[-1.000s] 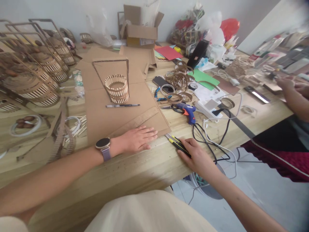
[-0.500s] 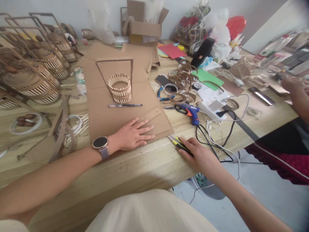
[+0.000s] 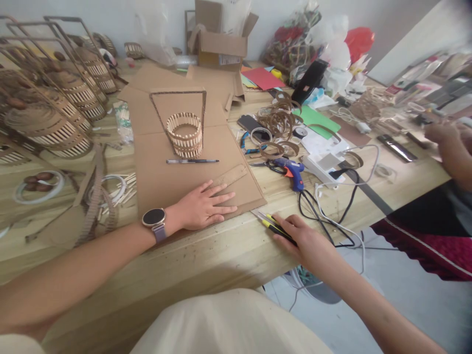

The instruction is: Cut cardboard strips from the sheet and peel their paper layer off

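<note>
My left hand (image 3: 202,206) lies flat on a brown cardboard sheet (image 3: 155,191), fingers spread, near its front edge. A watch (image 3: 154,218) is on that wrist. My right hand (image 3: 304,241) is closed around a yellow-and-black utility knife (image 3: 275,225). Its blade points left and is out, just off the cardboard's front right corner over the table. A small round basket of light sticks (image 3: 184,142) with a tall brown handle stands on the cardboard. In front of it lies a pen (image 3: 192,161). A narrow cardboard strip (image 3: 230,179) rests beyond my left fingers.
Several finished baskets (image 3: 55,123) crowd the left side. To the right lie a blue glue gun (image 3: 291,171), a white power strip (image 3: 324,167) with cables, and coiled brown strips (image 3: 280,118). Another person's hand (image 3: 450,145) is at far right. A bin (image 3: 320,290) stands below the table edge.
My right hand and the knife have shifted slightly left and toward me. My left hand stays pressed on the cardboard. The other person's hand has moved a little.
</note>
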A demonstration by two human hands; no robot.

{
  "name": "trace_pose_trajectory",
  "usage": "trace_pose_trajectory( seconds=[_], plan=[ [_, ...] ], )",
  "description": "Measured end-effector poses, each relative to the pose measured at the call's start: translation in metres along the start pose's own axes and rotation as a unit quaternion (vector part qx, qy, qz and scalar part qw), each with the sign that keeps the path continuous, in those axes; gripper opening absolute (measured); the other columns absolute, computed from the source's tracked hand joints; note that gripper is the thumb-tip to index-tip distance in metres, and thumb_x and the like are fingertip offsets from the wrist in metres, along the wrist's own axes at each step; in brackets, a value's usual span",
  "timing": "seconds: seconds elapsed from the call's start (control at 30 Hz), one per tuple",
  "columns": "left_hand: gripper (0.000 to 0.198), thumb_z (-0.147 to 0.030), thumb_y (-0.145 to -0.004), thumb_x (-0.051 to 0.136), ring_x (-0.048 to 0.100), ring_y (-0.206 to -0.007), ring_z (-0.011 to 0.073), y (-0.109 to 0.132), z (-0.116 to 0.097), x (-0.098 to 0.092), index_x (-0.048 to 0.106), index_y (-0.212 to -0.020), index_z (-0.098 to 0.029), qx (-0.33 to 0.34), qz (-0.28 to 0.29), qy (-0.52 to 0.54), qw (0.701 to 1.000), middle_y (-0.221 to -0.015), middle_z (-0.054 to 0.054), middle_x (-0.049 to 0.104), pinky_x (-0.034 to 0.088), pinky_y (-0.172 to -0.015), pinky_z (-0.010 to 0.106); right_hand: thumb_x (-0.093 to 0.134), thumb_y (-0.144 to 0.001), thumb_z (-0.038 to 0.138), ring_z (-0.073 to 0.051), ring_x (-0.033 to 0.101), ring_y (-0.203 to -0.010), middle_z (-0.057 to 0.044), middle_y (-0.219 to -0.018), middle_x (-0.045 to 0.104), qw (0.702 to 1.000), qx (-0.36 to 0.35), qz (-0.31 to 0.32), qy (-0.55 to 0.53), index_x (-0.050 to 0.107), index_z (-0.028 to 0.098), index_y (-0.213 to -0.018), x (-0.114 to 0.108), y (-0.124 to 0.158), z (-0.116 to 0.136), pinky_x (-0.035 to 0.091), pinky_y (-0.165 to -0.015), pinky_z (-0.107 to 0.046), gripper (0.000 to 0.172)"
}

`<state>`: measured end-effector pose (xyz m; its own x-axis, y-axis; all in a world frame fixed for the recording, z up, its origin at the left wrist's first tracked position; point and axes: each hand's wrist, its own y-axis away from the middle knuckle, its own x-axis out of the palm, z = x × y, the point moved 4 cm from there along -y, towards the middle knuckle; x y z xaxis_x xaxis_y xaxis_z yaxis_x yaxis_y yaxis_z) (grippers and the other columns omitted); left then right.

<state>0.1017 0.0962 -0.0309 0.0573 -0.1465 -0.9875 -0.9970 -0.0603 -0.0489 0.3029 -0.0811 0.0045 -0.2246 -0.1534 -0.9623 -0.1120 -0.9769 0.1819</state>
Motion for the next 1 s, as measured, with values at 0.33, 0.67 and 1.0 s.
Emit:
trace_pose_trajectory(
  seconds=[0.33,0.67,1.0],
  plan=[
    [0.043,-0.048,-0.103,0.026,0.019,-0.148,0.0237,0.001,-0.002,0.001,0.044,-0.141,-0.042,0.002,0.001,-0.015,1.0,-0.156,-0.006,0.034,0.006,-0.118,0.049,0.041,-0.095,0.038,-0.019,0.067,-0.073,-0.008,-0.1,0.062,1.0,-0.01,-0.001,-0.001,0.056,0.023,-0.129,0.0,-0.001,0.007,0.052,-0.063,-0.029,0.04],
    [0.041,-0.045,-0.103,0.03,0.02,-0.147,0.0259,0.003,-0.01,0.002,0.042,-0.142,-0.043,-0.017,-0.019,-0.029,0.999,-0.157,-0.003,0.033,0.009,-0.118,0.05,0.04,-0.096,0.043,-0.023,0.065,-0.085,-0.01,-0.102,0.059,0.998,0.007,-0.034,-0.057,0.052,0.019,-0.134,0.019,0.001,0.005,0.054,-0.075,-0.036,0.047],
    [0.04,-0.044,-0.102,0.032,0.025,-0.145,0.0282,0.004,-0.013,-0.001,0.044,-0.141,-0.043,-0.019,-0.03,-0.033,0.999,-0.155,-0.003,0.037,0.013,-0.116,0.052,0.044,-0.094,0.04,-0.022,0.063,-0.09,-0.01,-0.103,0.056,0.995,0.001,-0.063,-0.076,0.055,0.02,-0.131,0.02,0.005,0.009,0.055,-0.079,-0.035,0.043]
  ],
)
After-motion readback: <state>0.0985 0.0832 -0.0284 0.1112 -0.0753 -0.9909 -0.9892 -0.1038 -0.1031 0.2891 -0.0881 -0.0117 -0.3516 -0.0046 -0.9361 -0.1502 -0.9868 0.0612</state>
